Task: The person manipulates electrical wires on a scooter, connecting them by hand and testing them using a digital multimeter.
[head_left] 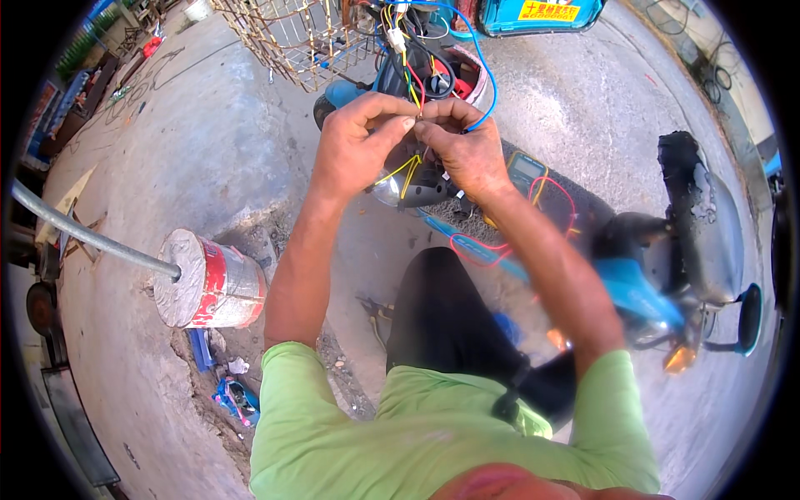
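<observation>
Both my hands meet over the front of a blue scooter, fingertips almost touching. My left hand (358, 142) pinches thin wires, a red wire (417, 82) and a yellow one among them. From the other side, my right hand (468, 150) pinches the same bunch between thumb and forefinger; the exact point of contact is too small to make out. Above the fingers hangs a white plug connector (396, 38). A blue wire (492, 71) loops down to my right hand. Below my hands is a headlight unit (421, 185) with yellow wires (410, 175) over it.
A multimeter (527, 169) with red leads (573, 208) lies beside my right forearm. A rusty wire basket (304, 37) is at the front. Left stands a filled bucket (208, 279) with a metal pole (100, 233). Pliers (375, 319) lie near my knee; a scooter mirror (750, 319) stands right.
</observation>
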Demonstrator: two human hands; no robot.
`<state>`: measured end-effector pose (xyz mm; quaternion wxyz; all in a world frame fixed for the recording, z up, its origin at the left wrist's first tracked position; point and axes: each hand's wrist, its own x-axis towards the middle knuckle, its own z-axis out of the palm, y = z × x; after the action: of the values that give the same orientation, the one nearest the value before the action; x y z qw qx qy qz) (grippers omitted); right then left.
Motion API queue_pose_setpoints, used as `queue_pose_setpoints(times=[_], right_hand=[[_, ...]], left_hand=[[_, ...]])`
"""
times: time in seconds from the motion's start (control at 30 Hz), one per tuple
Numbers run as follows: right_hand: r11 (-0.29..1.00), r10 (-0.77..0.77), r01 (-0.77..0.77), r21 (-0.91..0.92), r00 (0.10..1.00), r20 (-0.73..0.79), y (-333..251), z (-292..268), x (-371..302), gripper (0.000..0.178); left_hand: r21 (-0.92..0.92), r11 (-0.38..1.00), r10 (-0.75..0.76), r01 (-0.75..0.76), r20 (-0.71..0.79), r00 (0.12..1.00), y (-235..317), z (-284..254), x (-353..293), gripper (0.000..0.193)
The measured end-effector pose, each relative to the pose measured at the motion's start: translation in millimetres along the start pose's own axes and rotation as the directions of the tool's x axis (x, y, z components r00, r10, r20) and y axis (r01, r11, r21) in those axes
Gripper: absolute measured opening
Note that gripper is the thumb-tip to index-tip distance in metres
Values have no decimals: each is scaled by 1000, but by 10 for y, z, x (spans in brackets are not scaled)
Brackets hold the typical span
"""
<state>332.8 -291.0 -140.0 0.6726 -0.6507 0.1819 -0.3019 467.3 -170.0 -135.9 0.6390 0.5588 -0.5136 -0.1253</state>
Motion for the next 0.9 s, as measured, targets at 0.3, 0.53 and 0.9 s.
queue_pose_setpoints(times=[0.3, 0.53, 0.9], right_hand=[[999, 27, -27, -19, 999, -19, -30, -23, -16, 15], [996, 73, -75, -42, 997, -37, -44, -52, -10, 16], [991, 115, -121, -62, 989, -88, -34, -57, 21, 18]], left_hand=[[307, 901, 262, -307, 179, 948, 78, -84, 227, 14], [447, 646, 370, -619, 526, 766, 253, -80, 534, 10], [657, 657, -7, -369, 495, 869, 395, 5, 753, 13]])
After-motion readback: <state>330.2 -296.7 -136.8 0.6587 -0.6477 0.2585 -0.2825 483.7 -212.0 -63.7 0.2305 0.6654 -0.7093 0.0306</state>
